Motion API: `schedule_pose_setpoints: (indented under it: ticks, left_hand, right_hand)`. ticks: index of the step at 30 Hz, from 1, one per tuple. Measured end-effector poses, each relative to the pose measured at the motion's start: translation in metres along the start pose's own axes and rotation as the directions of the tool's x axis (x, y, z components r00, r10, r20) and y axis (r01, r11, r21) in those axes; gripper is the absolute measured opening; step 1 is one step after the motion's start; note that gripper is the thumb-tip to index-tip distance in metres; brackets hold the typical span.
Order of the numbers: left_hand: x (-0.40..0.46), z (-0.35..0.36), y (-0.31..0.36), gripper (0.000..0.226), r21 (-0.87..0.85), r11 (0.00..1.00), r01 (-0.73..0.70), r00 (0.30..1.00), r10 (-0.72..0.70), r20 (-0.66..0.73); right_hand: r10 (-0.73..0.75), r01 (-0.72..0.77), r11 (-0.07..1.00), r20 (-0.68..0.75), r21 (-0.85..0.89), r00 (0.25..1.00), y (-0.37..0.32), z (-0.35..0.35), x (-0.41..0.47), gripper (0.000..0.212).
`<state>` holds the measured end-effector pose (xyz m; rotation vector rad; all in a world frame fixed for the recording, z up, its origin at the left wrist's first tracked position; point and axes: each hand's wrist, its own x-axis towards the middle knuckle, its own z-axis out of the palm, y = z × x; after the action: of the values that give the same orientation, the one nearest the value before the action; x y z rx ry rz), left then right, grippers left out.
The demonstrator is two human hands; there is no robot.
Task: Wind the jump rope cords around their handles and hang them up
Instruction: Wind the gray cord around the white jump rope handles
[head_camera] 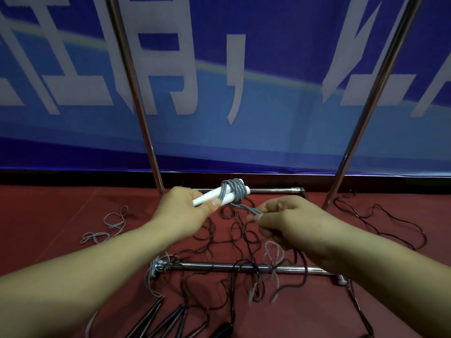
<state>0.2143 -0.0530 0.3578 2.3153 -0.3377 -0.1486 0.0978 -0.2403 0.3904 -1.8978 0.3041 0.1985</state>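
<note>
My left hand point(189, 206) grips a pair of white jump rope handles point(207, 197) held side by side, tips pointing up and right. A grey cord point(234, 187) is wound in several turns around their far end. From the bundle a doubled grey strand point(246, 209) runs down to my right hand point(285, 222), which pinches it between thumb and fingers. The loose grey tail point(274, 254) hangs in loops below my right hand.
A metal rack stands ahead, with two uprights point(146, 132) point(358, 132) and floor bars point(244, 266). Black cords point(219, 240) lie tangled on the red floor, with black handles point(156, 315) near the bottom edge. Another grey cord point(109, 228) lies at left. A blue banner point(280, 81) hangs behind.
</note>
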Motion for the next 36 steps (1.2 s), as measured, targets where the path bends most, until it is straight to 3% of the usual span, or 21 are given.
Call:
schedule_pose_setpoints:
  ticks: [7,15,22,26,36]
  left_hand:
    - [0.001,0.001,0.002,0.034,0.12,0.992,-0.045,0.998,0.04,0.039]
    - [-0.017,-0.001,0.012,0.034,0.25,0.946,-0.205,0.928,0.107,0.356]
    - [-0.03,-0.001,0.016,0.032,0.247,0.89,-0.384,0.834,0.219,0.507]
    - [-0.037,0.0,0.02,0.027,0.154,0.891,-0.428,0.772,0.271,0.575]
    - [-0.046,-0.008,0.03,0.032,-0.01,0.906,-0.423,0.663,0.317,0.678]
  right_hand:
    - [-0.011,0.01,0.999,-0.031,-0.031,0.999,-0.002,-0.01,-0.003,0.03]
    - [-0.066,0.036,0.988,-0.201,-0.153,0.977,0.007,-0.027,-0.007,0.018]
    - [-0.335,0.188,0.798,-0.163,-0.572,0.928,0.012,-0.023,-0.007,0.013]
    - [-0.355,0.221,0.801,-0.144,-0.556,0.924,0.016,-0.026,-0.003,0.01]
    - [-0.335,0.318,0.923,-0.048,-0.216,0.941,0.02,-0.03,-0.001,0.011]
